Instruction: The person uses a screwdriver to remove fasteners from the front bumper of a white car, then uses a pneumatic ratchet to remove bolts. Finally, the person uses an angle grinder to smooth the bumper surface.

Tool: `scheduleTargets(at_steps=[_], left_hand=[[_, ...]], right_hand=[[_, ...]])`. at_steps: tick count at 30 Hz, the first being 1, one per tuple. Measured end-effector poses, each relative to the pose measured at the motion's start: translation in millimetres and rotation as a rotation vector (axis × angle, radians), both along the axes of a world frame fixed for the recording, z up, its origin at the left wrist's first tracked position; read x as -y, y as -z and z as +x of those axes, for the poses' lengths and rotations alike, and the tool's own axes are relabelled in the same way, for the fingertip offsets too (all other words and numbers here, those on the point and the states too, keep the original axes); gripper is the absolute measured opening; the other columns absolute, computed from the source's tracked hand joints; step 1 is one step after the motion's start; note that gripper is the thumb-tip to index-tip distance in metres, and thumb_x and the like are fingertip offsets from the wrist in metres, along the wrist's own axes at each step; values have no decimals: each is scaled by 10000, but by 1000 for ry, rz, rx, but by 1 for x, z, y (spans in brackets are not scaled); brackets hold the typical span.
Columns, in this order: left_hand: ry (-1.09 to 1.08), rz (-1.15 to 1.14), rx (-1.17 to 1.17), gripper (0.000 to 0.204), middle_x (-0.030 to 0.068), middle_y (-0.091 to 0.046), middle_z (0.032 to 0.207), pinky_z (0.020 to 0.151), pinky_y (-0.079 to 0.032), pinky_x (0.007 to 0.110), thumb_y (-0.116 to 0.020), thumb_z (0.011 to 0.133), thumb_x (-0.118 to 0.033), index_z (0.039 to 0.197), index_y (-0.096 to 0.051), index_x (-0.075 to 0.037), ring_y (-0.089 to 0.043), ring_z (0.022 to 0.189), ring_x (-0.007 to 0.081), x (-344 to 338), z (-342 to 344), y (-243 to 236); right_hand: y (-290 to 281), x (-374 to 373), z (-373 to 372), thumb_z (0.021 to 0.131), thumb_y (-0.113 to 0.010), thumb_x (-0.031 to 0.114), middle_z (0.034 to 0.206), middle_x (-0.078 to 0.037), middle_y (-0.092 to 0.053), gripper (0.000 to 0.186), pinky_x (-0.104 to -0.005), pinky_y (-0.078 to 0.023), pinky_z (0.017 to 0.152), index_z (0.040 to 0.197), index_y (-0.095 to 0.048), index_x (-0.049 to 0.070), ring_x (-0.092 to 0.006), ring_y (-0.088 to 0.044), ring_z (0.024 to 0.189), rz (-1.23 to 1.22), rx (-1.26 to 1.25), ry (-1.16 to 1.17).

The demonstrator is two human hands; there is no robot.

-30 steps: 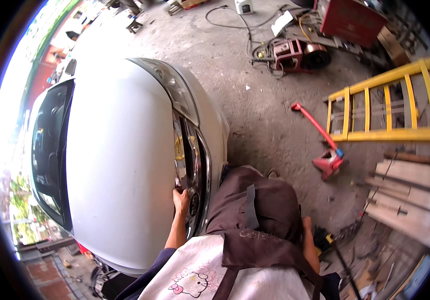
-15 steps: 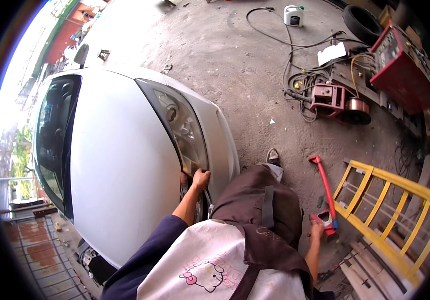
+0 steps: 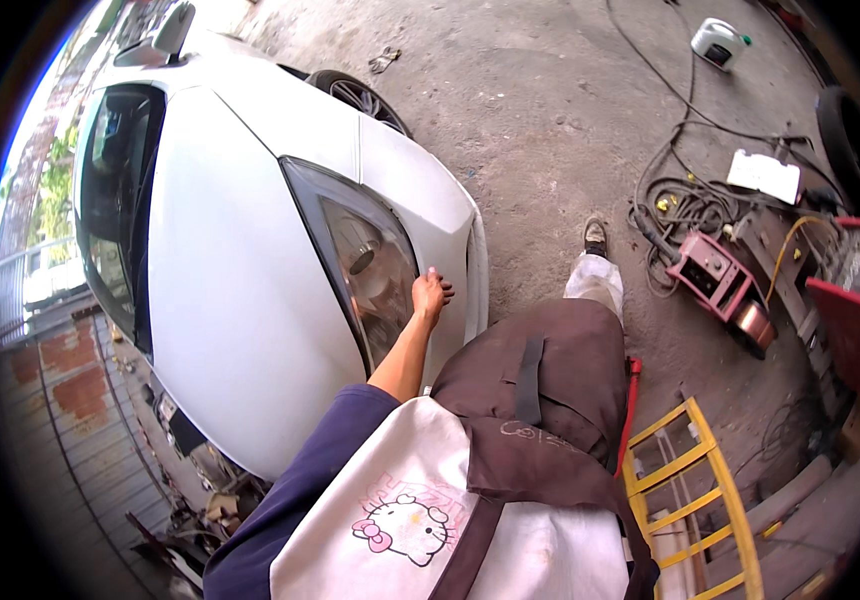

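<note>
My left hand (image 3: 433, 293) is held over the white car's bumper corner (image 3: 445, 230), at the outer edge of the clear headlight (image 3: 365, 255). Its fingers look apart with nothing in them; whether they touch the car I cannot tell. The smooth white hood (image 3: 220, 270) lies to the left of the headlight. My right hand is out of sight behind my apron. Only a thin length of a red long-handled tool (image 3: 633, 390) shows beside my right leg, the rest hidden by the dark apron (image 3: 540, 360).
A yellow ladder-like frame (image 3: 695, 455) lies at the lower right. Farther off are a red machine with a wire spool (image 3: 715, 270), coiled cables (image 3: 685, 205), a red cabinet (image 3: 855, 325), a black tire (image 3: 847, 145) and a white jug (image 3: 718, 42). The car's front wheel (image 3: 360, 97) shows beyond the fender.
My left hand has come away from the headlight's inner end and moved farther along its outer edge. My right hand, earlier on the red tool, has dropped from view. My body has stepped forward.
</note>
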State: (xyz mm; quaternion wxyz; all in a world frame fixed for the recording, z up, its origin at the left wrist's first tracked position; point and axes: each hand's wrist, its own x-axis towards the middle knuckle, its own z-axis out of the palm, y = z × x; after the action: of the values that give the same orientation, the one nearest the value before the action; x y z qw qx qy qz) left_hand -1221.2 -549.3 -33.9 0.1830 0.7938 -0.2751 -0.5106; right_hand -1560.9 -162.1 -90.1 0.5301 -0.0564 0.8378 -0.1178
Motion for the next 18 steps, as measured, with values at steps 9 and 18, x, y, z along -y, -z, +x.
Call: scheduleTargets(at_steps=[9, 18], left_hand=[[-658, 20, 218, 511, 103, -592, 590, 405, -397, 301, -532, 892, -458, 669, -513, 1, -588, 491, 219, 17, -32, 18], [-642, 283, 321, 515, 100, -592, 548, 327, -314, 298, -508, 914, -416, 609, -559, -4, -514, 388, 192, 0, -33, 22]], right_hand=[[-51, 225, -166, 805, -544, 152, 481, -25, -450, 178, -289, -318, 310, 803, -629, -4, -129, -414, 344, -44, -84, 109], [-55, 421, -159, 822, -526, 181, 447, -7, -392, 171, -266, -255, 290, 846, -588, 23, -104, -339, 307, -153, 78, -28]])
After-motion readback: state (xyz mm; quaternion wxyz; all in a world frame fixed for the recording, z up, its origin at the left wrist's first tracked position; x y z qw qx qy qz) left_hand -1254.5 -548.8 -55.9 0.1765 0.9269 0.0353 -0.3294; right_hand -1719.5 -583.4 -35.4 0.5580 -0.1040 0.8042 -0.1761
